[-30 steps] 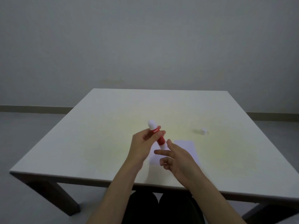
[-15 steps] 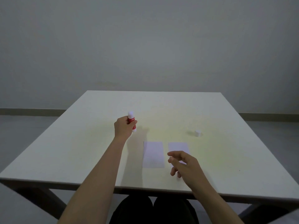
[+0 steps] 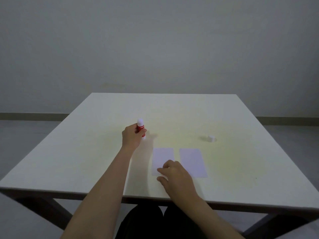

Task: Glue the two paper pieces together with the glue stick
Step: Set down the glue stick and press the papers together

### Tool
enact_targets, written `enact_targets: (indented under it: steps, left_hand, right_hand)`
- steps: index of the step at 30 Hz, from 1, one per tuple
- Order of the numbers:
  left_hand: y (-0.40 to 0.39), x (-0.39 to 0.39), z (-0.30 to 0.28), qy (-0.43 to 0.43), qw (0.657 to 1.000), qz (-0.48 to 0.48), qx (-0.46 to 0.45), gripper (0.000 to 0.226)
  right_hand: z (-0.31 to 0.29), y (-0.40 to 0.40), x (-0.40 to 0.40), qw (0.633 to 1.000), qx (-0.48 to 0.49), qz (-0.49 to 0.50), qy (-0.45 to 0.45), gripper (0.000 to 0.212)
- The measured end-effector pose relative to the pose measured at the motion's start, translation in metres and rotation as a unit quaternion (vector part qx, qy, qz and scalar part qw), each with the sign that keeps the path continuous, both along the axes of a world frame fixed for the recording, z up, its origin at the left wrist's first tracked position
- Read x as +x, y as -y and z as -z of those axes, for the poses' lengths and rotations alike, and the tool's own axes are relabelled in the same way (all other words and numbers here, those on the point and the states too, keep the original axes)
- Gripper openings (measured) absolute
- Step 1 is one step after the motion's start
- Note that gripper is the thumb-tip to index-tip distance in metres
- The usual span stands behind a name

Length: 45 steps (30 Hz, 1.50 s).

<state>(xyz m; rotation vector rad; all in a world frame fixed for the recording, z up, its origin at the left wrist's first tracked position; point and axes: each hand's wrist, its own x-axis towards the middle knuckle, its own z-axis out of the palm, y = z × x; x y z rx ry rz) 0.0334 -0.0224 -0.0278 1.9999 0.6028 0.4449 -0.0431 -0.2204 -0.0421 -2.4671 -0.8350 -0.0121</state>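
Observation:
Two pale rectangular paper pieces lie side by side near the table's front: the left paper (image 3: 162, 156) and the right paper (image 3: 193, 162). My right hand (image 3: 176, 176) rests over the near end of the left paper, fingertips touching its lower edge, nothing held. Further back and to the left, my left hand (image 3: 132, 137) is wrapped around a red glue stick (image 3: 141, 127) that stands upright on the table, its white tip pointing up.
The glue stick's small white cap (image 3: 211, 138) lies on the white table (image 3: 69, 161) behind and to the right of the papers. A grey wall stands behind the table, and dark table legs show below its front edge.
My left hand carried the glue stick from over the papers to the back left and stood it on the table. My right hand moved left onto the left paper.

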Motion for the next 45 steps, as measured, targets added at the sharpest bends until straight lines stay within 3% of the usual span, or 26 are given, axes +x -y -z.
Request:
enact_targets:
  steps: [3, 6, 8, 11, 15, 17, 19, 21, 23, 25, 28, 31, 33, 39, 42, 45]
  left_hand:
    - [-0.004, -0.001, 0.005, -0.029, 0.999, 0.018, -0.009, 0.020]
    - [-0.011, -0.008, 0.007, -0.041, 0.996, 0.029, -0.068, 0.079]
    - [-0.013, -0.014, 0.007, -0.014, 0.997, 0.008, -0.075, 0.091]
    - [-0.013, -0.028, 0.009, 0.032, 0.994, -0.066, -0.084, 0.076]
    - [-0.007, -0.051, 0.014, 0.078, 0.983, -0.137, -0.095, 0.039]
    - [0.003, -0.061, 0.014, 0.077, 0.984, -0.109, -0.117, 0.019]
    - [0.019, -0.069, 0.010, 0.034, 0.986, -0.039, -0.160, 0.018]
    - [0.040, -0.073, 0.003, -0.035, 0.974, 0.053, -0.218, 0.028]
    - [0.061, -0.073, -0.005, -0.066, 0.952, 0.117, -0.275, 0.033]
    - [0.078, -0.070, -0.011, -0.030, 0.937, 0.122, -0.326, 0.025]
    - [0.092, -0.065, -0.019, 0.034, 0.936, 0.099, -0.337, 0.012]
    - [0.098, -0.064, -0.022, 0.058, 0.948, 0.094, -0.299, 0.015]
    - [0.099, -0.063, -0.022, 0.065, 0.956, 0.098, -0.268, 0.015]
    - [0.104, -0.061, -0.019, 0.052, 0.973, 0.096, -0.204, 0.015]
    - [0.111, -0.058, -0.016, 0.039, 0.977, 0.099, -0.186, 0.016]
    - [0.114, -0.054, -0.013, 0.020, 0.976, 0.111, -0.188, 0.018]
  right_hand:
    - [0.001, -0.014, 0.008, 0.995, -0.066, -0.015, 0.068, 0.027]
    - [0.001, -0.021, 0.013, 0.989, -0.086, -0.020, 0.120, 0.020]
    - [0.000, -0.021, 0.012, 0.977, -0.116, -0.015, 0.178, 0.019]
    - [0.000, -0.023, 0.010, 0.966, -0.136, -0.013, 0.221, 0.033]
    - [-0.001, -0.020, 0.010, 0.963, -0.087, 0.016, 0.254, 0.024]
    - [-0.007, -0.014, 0.012, 0.974, 0.028, 0.063, 0.217, 0.015]
    - [-0.022, -0.008, 0.018, 0.971, 0.189, 0.110, 0.096, 0.010]
    - [-0.039, 0.001, 0.025, 0.918, 0.362, 0.158, -0.041, 0.008]
    - [-0.054, 0.010, 0.027, 0.833, 0.486, 0.197, -0.175, 0.010]
    - [-0.059, 0.018, 0.026, 0.770, 0.536, 0.218, -0.267, 0.011]
    - [-0.058, 0.031, 0.022, 0.744, 0.550, 0.225, -0.304, 0.013]
    - [-0.058, 0.046, 0.021, 0.727, 0.550, 0.236, -0.335, 0.019]
    - [-0.058, 0.055, 0.022, 0.746, 0.525, 0.252, -0.323, 0.022]
    - [-0.045, 0.080, 0.023, 0.882, 0.346, 0.204, -0.244, 0.021]
    - [-0.039, 0.091, 0.033, 0.895, 0.301, 0.205, -0.258, 0.025]
    - [-0.038, 0.101, 0.047, 0.881, 0.315, 0.192, -0.296, 0.023]
